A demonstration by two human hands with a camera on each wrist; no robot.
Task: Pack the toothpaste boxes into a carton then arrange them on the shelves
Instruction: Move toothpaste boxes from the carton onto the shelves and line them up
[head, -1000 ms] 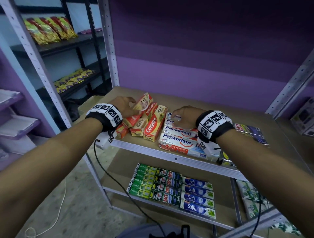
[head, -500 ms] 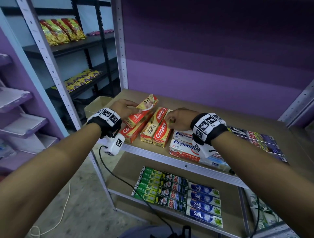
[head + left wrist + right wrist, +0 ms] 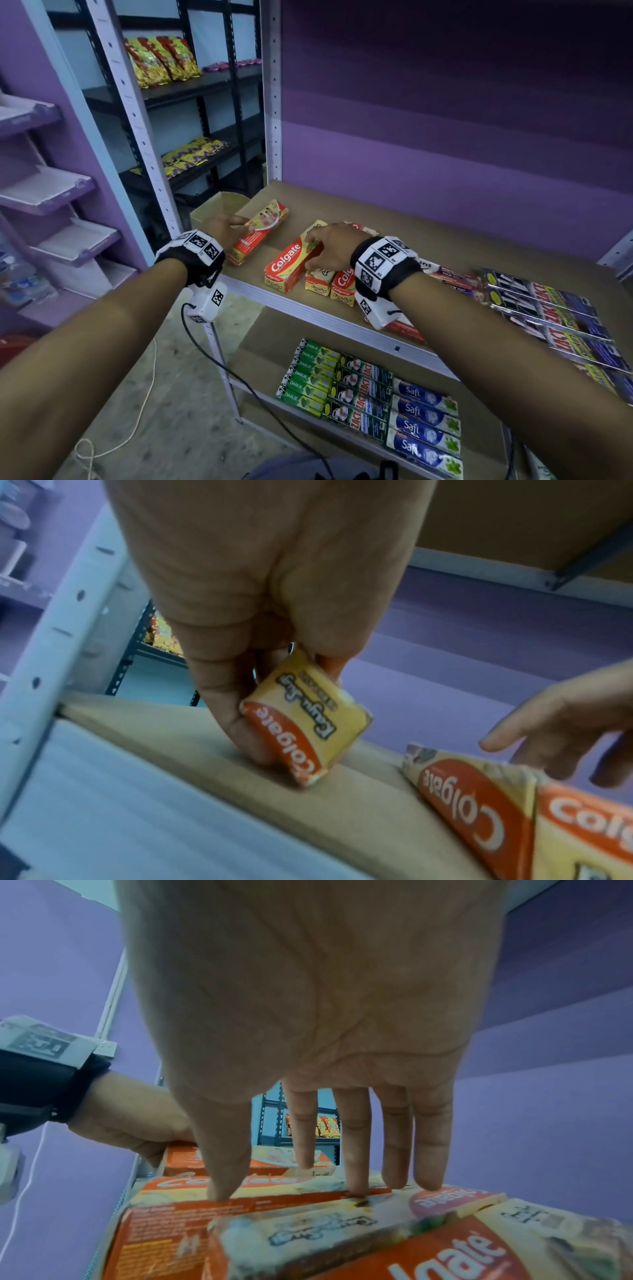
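Observation:
Several red-and-yellow Colgate boxes [image 3: 291, 262] lie at the front left of the brown shelf board [image 3: 394, 212]. My left hand [image 3: 239, 222] grips one Colgate box [image 3: 258, 231] by its near end, tilted, left of the group. The left wrist view shows thumb and fingers pinching that box's end [image 3: 308, 723] just above the board. My right hand [image 3: 313, 246] has straight fingers whose tips rest on the leftmost lying Colgate box [image 3: 274, 1191]. An open brown carton [image 3: 219, 205] stands beyond the shelf's left edge, behind my left hand.
Dark Zact boxes [image 3: 548, 315] lie along the shelf's right side. The lower shelf holds rows of Darlie [image 3: 308, 377], Zact [image 3: 363, 401] and Safi [image 3: 424, 421] boxes. A grey upright post [image 3: 272, 102] stands at the back left corner. A black rack of snack packets [image 3: 161, 61] stands behind.
My left hand has lifted one Colgate box and carried it left, away from the group. My right hand has moved left from the Pepsodent boxes onto the Colgate boxes.

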